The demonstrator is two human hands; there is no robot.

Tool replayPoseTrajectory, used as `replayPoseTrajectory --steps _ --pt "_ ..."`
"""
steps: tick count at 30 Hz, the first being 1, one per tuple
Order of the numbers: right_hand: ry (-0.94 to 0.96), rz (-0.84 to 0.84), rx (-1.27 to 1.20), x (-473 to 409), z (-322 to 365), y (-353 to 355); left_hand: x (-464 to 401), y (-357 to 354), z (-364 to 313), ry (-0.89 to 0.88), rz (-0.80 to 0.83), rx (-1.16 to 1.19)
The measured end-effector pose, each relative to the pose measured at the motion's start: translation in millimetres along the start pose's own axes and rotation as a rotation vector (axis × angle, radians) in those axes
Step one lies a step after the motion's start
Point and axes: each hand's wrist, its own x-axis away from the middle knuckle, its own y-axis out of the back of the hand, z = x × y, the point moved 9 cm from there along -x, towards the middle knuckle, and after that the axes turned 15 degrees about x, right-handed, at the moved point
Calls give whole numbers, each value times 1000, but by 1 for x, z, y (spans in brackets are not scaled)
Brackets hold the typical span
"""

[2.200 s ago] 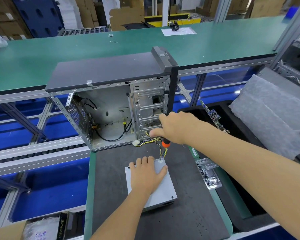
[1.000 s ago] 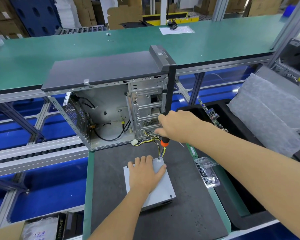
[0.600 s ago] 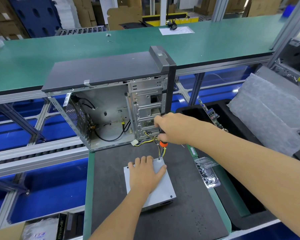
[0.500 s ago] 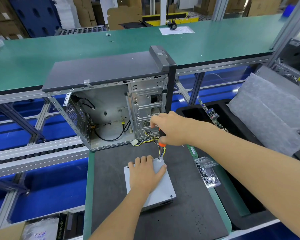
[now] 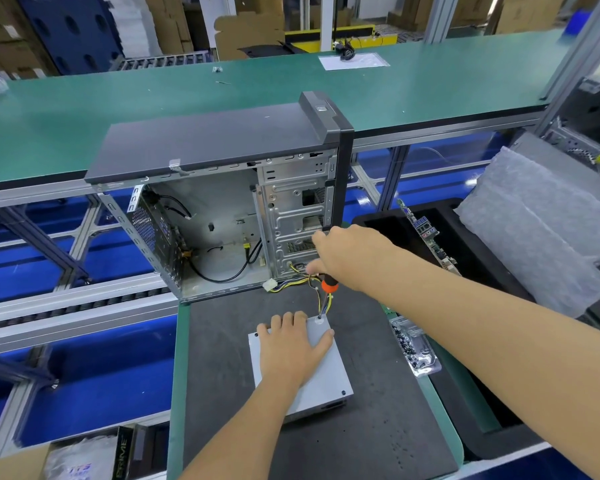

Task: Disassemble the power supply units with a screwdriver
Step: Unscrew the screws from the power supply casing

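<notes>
left hand lies flat on top of the silver power supply unit, fingers straight and spread, thumb out toward the unit's far right corner, pressing it down. the unit sits on the dark grey mat of the small green-edged worktable, roughly in the middle of the mat. just right of the mat, a clear plastic tray holds small dark screws.

beyond the left hand, the right hand is curled round the handle of the screwdriver, whose orange and black grip shows below the palm; the shaft runs down to the far right corner of the unit, its tip on a screw there. yellow and black cables run from that corner toward the open computer case standing at the far edge of the mat, and end in a white connector near the case's lower edge.

to the right sits a black tray with a circuit board leaning in it, and a stack of grey foam sheets beside it. behind the case runs a long green bench with a sheet of paper lying on it.
</notes>
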Motion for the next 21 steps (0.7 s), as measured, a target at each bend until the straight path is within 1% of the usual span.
replayPoseTrajectory --steps 2,5,7,10,13,17,19,21 --pt "52 -30 19 1 4 1 0 0 -1 -4 0 -1" --pt "123 -10 -78 3 9 -2 0 1 -1 -2 -6 -1" --pt "98 27 -104 1 9 -6 0 0 0 0 -6 3" --pt "5 59 -40 -3 0 -10 0 0 -1 4 -4 14" --pt "38 15 6 -3 2 -7 0 1 -1 3 -9 14" --pt "77 -19 -41 -3 4 -6 1 2 -1 7 -4 31" --pt "92 -34 -42 -4 5 -7 1 4 -3 -21 -24 82" --pt "98 -51 -37 -5 5 -9 1 4 -7 -87 -42 165"
